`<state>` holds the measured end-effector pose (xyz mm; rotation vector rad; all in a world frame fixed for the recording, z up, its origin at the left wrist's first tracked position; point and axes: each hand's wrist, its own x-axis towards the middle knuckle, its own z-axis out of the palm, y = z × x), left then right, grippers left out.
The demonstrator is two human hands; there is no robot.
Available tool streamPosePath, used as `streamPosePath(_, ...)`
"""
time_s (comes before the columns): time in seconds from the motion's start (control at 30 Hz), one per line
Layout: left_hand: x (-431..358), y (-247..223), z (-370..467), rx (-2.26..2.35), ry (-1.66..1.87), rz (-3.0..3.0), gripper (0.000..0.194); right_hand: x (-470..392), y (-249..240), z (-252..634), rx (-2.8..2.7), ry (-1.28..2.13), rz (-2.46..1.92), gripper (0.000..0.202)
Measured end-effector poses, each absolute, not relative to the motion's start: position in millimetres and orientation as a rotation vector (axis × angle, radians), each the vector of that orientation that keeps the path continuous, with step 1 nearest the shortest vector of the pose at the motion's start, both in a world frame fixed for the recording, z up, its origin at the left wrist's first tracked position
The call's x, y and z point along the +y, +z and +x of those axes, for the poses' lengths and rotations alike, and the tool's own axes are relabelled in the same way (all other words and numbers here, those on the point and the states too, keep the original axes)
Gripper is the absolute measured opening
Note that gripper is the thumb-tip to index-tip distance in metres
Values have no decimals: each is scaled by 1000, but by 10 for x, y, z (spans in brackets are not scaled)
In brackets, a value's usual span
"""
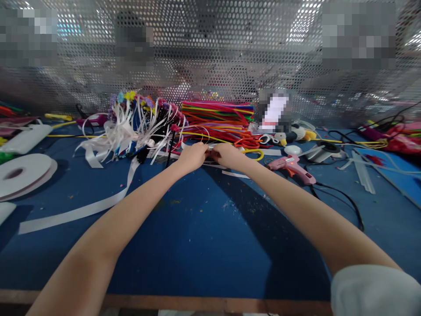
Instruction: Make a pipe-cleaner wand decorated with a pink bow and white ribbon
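My left hand [194,157] and my right hand [226,155] meet at the far middle of the table, nearly touching. Both have fingers curled in and pinched together, and what lies between them is too small and hidden to name. White ribbon strips [235,174] lie just below the hands. Behind them is a pile of coloured pipe cleaners [217,115]. Left of my left hand rests a heap of bunched white ribbons [123,131] topped with small coloured flowers [130,95]. Yellow-handled scissors [255,154] lie right beside my right hand.
A pink glue gun [292,168] with a black cord lies to the right, near clear glue sticks [364,173] and a wire spool [324,152]. On the left are a white ribbon roll [29,173] and a long loose ribbon [77,213]. A perforated metal panel [210,57] stands behind.
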<state>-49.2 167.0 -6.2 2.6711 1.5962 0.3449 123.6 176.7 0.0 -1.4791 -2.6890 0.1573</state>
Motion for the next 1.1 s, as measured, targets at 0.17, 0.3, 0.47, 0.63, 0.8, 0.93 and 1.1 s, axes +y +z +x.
streamPosePath(0.17,1690,-70,-533,1574,345,2665,21,1783,-51,1204,-2671,113,-1452,21)
streamPosePath(0.3,1705,-71,-560,1547,346,2665,23,1805,-101,1213,-2632,103,-1450,22)
streamPosePath(0.47,1698,-75,-557,1534,365,2685,22,1807,-89,1278,-2573,124,-1430,23)
streamPosePath(0.63,1673,-78,-552,1506,368,2718,23,1763,-70,1334,-2531,137,-1411,24)
streamPosePath(0.8,1668,-83,-546,1477,345,2730,26,1739,-66,1319,-2530,142,-1390,24)
streamPosePath(0.93,1711,-90,-554,1478,342,2711,27,1765,-82,1278,-2557,152,-1350,24)
streamPosePath(1.1,1846,-90,-624,1482,398,2630,22,1807,-116,1241,-2564,155,-1347,24)
